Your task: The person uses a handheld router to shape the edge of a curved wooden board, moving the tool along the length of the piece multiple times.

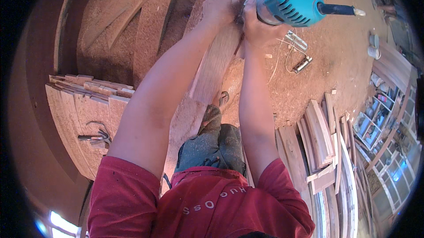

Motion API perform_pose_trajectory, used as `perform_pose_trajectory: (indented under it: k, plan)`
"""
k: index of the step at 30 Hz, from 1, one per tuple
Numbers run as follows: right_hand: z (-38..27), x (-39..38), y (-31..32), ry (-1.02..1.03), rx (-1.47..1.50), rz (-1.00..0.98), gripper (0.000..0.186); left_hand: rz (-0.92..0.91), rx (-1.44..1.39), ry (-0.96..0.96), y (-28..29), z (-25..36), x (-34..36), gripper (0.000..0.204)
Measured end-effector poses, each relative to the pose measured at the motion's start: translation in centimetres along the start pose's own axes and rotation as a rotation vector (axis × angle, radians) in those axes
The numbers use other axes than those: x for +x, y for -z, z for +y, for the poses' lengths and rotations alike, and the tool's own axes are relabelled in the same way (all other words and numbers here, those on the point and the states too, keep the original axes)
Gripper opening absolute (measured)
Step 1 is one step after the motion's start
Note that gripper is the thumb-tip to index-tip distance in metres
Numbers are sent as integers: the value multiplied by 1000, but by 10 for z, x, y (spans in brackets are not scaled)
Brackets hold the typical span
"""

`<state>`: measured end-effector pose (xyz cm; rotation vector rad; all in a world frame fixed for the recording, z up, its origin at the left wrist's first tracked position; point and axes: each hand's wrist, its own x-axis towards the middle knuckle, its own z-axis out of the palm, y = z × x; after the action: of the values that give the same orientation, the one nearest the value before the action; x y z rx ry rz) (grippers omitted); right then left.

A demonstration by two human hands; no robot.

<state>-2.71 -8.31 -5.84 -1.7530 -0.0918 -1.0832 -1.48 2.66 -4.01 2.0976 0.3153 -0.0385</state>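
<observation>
A long pale wooden board [212, 61] runs from near my legs up to the top of the view. A teal power tool [291, 0], apparently a router, sits on its upper part, with a dark cord sleeve pointing right. My right hand [260, 26] is closed around the tool's lower body, thumb raised along its near side. My left hand [223, 4] is at the board just left of the tool, fingers curled; what exactly they grip, board edge or tool base, is partly hidden.
Sawdust-covered boards [145, 17] lie upper left, stacked planks [84, 123] with a metal tool [99, 136] at left. Wood strips [318, 141] are piled lower right. Clamp-like metal items [302, 63] and a cable lie on the floor [327, 74]. Buckets [373, 46] and window frames [375, 119] stand far right.
</observation>
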Motion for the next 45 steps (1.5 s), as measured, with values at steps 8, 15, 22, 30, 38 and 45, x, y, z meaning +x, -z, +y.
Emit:
perform_pose_trajectory:
  k: [8,15,22,30,38,45]
  plan:
    - [23,28,-20,58,99,-10,82,43,84,7,-10,-13,5,41]
    - [46,51,-36,176,133,-4,84,65,114,-44,-20,-23,12,42]
    - [51,63,-51,77,73,36,83,69,101,-52,-19,-24,13,42]
    - [60,75,-64,-150,-53,26,78,54,130,-26,-13,-23,11,42]
    - [94,107,-85,-58,83,26,79,47,62,-39,-15,-20,11,43]
    - [142,134,-106,140,-186,139,96,69,32,-71,-15,-17,10,43]
